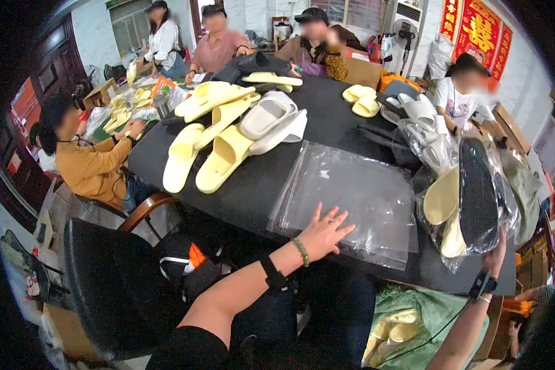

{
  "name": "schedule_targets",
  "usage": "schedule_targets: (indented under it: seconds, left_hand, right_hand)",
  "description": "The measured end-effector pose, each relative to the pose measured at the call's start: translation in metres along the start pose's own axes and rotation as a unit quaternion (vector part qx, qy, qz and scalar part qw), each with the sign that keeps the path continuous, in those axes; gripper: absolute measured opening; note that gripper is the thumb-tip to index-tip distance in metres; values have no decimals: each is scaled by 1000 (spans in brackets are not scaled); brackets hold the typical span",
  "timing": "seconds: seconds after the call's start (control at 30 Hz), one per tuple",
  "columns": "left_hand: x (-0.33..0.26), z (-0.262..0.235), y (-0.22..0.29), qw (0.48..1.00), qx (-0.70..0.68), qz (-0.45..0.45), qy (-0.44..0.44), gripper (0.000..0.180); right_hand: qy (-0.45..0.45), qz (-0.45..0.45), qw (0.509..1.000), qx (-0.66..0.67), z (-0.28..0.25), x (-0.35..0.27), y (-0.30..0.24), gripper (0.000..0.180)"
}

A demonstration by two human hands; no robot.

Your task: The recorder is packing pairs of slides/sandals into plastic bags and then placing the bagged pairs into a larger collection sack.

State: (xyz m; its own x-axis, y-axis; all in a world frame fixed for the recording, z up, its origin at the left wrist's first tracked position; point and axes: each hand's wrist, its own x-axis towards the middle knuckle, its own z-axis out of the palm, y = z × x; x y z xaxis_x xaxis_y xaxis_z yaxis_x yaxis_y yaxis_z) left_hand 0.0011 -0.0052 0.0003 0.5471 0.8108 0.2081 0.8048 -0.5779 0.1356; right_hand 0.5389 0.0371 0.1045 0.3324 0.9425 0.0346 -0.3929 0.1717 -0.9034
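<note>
left fingers (336, 223) spread flat on clear bag stack (345, 197) | right hand (494, 254) apparently gripping bagged slippers (468, 203), upright | stack left of bundle, on table (327, 123)

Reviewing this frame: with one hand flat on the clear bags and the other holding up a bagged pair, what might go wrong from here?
1. The left hand presses on a stack of clear plastic bags overhanging the black table edge; the slippery sheets may slide off.
2. The right hand grips the clear bag holding a pale yellow slipper and a black-soled one from below only; it may tip or slip out.
</note>
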Motion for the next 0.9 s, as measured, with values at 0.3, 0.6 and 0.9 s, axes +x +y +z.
schedule_targets:
  seconds: [0.3, 0.6, 0.9]
  left_hand:
    - [-4, 0, 5, 1000, -5, -16, -18, 77]
    - [-5, 6, -2, 1000, 17, -13, 16, 75]
    - [-3, 4, 4, 998, 4, 8, 66, 43]
  right_hand:
    - [-107, -177, 973, -100, 141, -56, -10, 37]
    - [-347, -350, 717, -493, 188, -40, 64, 69]
    - [-420, -279, 582, -638, 170, -54, 132, 65]
